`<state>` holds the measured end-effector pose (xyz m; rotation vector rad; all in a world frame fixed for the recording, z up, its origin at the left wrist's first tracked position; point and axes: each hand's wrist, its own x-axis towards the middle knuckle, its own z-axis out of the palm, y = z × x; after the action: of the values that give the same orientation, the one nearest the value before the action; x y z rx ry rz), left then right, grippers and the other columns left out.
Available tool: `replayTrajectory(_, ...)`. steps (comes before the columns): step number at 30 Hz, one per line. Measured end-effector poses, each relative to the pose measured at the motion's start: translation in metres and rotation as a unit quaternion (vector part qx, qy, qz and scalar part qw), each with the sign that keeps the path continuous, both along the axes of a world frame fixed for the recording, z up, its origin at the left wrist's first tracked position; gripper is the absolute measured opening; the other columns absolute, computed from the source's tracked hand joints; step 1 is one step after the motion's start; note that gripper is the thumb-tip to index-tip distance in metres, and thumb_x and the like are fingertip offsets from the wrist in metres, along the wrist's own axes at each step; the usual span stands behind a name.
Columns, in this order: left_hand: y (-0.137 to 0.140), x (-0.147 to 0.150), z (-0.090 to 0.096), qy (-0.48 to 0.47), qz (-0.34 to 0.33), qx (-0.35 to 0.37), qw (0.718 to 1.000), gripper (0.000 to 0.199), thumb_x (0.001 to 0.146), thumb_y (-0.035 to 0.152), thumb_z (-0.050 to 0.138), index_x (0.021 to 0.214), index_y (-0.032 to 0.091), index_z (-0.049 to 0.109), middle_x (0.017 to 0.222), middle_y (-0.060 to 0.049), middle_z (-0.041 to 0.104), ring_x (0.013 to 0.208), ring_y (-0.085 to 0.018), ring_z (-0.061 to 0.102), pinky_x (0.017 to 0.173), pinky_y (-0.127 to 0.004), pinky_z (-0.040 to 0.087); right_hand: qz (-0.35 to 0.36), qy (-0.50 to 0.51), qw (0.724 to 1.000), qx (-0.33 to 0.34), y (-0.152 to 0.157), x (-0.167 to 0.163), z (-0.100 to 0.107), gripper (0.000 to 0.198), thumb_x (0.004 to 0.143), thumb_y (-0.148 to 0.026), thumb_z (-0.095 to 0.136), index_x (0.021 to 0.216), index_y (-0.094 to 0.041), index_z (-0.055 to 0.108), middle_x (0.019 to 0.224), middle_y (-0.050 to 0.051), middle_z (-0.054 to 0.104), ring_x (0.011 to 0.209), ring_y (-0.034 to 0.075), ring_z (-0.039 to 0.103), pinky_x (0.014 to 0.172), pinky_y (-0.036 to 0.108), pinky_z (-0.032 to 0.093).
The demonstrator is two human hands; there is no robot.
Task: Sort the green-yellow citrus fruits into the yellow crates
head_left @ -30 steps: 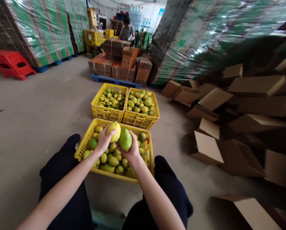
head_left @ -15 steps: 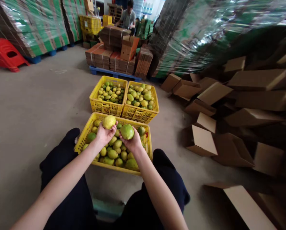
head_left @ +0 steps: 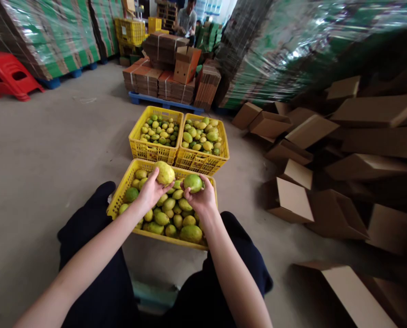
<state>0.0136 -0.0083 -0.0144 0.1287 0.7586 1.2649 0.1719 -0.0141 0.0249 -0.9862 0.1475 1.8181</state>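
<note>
My left hand [head_left: 151, 190] is closed round a large yellow lemon [head_left: 165, 174], held above the near crate. In my right hand [head_left: 204, 197] is a green lemon [head_left: 193, 183], gripped between thumb and fingers a little to the right of the yellow one. The two lemons are apart. Beneath both hands stands a yellow plastic crate [head_left: 119, 195], filled with yellow and green lemons [head_left: 161, 218]. My hands and forearms hide part of its contents.
Two more yellow crates, a left one [head_left: 152, 153] and a right one [head_left: 198, 165], hold lemons just beyond. Open cardboard boxes [head_left: 294, 200] lie heaped at right. Behind are flattened cartons [head_left: 140, 76] on a blue pallet, a person [head_left: 186, 20], and a red stool [head_left: 10, 75] at left.
Both hands have moved slightly right with their lemons. The yellow lemon has turned in my left hand, and the green lemon has turned and risen slightly in my right.
</note>
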Motion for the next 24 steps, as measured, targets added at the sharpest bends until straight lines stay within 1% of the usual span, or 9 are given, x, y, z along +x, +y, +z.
replayTrajectory(2, -0.002, 0.0, -0.003, 0.006, -0.002, 0.027, 1.0, 0.015, 0.098, 0.027, 0.058, 0.108, 0.017, 0.063, 0.1, -0.01, 0.073, 0.096, -0.023, 0.073, 0.08, -0.032, 0.062, 0.003, -0.008, 1.0, 0.005, 0.0, 0.0, 0.0, 0.021, 0.096, -0.036, 0.049, 0.094, -0.018, 0.06, 0.067, 0.007, 0.067, 0.064, 0.019, 0.068, 0.039, 0.018, 0.051)
replayTrajectory(5, -0.005, 0.001, -0.006, 0.01, 0.003, 0.055, 0.998, 0.006, 0.092, 0.021, 0.065, 0.096, 0.019, 0.061, 0.101, -0.006, 0.073, 0.096, -0.02, 0.072, 0.085, -0.033, 0.062, 0.005, -0.018, 1.0, 0.017, 0.0, -0.001, -0.002, 0.016, 0.093, -0.034, 0.054, 0.095, -0.019, 0.061, 0.07, 0.006, 0.068, 0.067, 0.021, 0.068, 0.041, 0.022, 0.052)
replayTrajectory(9, -0.004, 0.0, -0.008, 0.012, 0.003, 0.072, 0.997, 0.015, 0.087, 0.02, 0.071, 0.094, 0.021, 0.058, 0.104, -0.004, 0.072, 0.103, -0.021, 0.07, 0.091, -0.038, 0.06, -0.031, -0.02, 0.997, 0.065, 0.001, 0.002, -0.006, 0.012, 0.081, -0.026, 0.063, 0.091, -0.022, 0.058, 0.077, 0.004, 0.069, 0.073, 0.021, 0.07, 0.048, 0.025, 0.052)
replayTrajectory(12, -0.003, -0.001, -0.007, 0.006, -0.013, 0.082, 0.996, 0.022, 0.084, 0.025, 0.074, 0.098, 0.022, 0.057, 0.108, -0.005, 0.071, 0.105, -0.023, 0.069, 0.093, -0.043, 0.06, -0.053, -0.045, 0.99, 0.126, 0.002, 0.005, -0.007, 0.021, 0.072, -0.02, 0.068, 0.089, -0.023, 0.057, 0.081, 0.001, 0.069, 0.08, 0.021, 0.071, 0.059, 0.028, 0.055)
replayTrajectory(14, -0.005, -0.001, -0.004, 0.009, -0.043, 0.107, 0.993, 0.031, 0.083, 0.036, 0.074, 0.105, 0.022, 0.058, 0.113, -0.008, 0.069, 0.11, -0.027, 0.067, 0.092, -0.046, 0.059, -0.055, -0.088, 0.976, 0.19, 0.0, 0.005, -0.007, 0.028, 0.067, -0.016, 0.071, 0.09, -0.025, 0.057, 0.084, -0.001, 0.069, 0.083, 0.019, 0.07, 0.068, 0.031, 0.056)
replayTrajectory(16, -0.008, 0.0, -0.001, 0.041, -0.067, 0.153, 0.985, 0.046, 0.079, 0.047, 0.077, 0.112, 0.022, 0.056, 0.117, -0.01, 0.067, 0.114, -0.031, 0.065, 0.093, -0.048, 0.058, -0.035, -0.135, 0.957, 0.256, -0.004, 0.002, -0.005, 0.034, 0.065, -0.017, 0.075, 0.092, -0.027, 0.058, 0.087, -0.003, 0.068, 0.084, 0.019, 0.068, 0.073, 0.034, 0.056)
replayTrajectory(19, -0.015, 0.002, 0.001, 0.153, -0.053, 0.234, 0.959, 0.066, 0.067, 0.043, 0.087, 0.118, 0.026, 0.05, 0.119, -0.007, 0.064, 0.112, -0.029, 0.065, 0.096, -0.045, 0.054, 0.02, -0.231, 0.92, 0.315, -0.013, -0.004, -0.004, 0.037, 0.065, -0.027, 0.082, 0.094, -0.026, 0.06, 0.088, -0.002, 0.069, 0.082, 0.02, 0.066, 0.075, 0.038, 0.054)
replayTrajectory(21, -0.019, 0.001, 0.001, 0.24, -0.038, 0.281, 0.929, 0.071, 0.065, 0.036, 0.09, 0.119, 0.027, 0.046, 0.118, -0.006, 0.061, 0.11, -0.026, 0.064, 0.098, -0.043, 0.052, 0.027, -0.33, 0.878, 0.345, -0.016, -0.006, -0.005, 0.043, 0.062, -0.029, 0.087, 0.096, -0.025, 0.059, 0.091, -0.001, 0.069, 0.083, 0.021, 0.065, 0.079, 0.038, 0.053)
replayTrajectory(24, -0.021, -0.002, 0.0, 0.344, -0.017, 0.336, 0.877, 0.067, 0.07, 0.038, 0.088, 0.119, 0.027, 0.044, 0.12, -0.006, 0.055, 0.113, -0.025, 0.06, 0.102, -0.042, 0.048, 0.014, -0.446, 0.802, 0.398, -0.017, -0.004, -0.006, 0.052, 0.058, -0.024, 0.089, 0.097, -0.026, 0.056, 0.098, -0.002, 0.068, 0.089, 0.021, 0.063, 0.087, 0.038, 0.052)
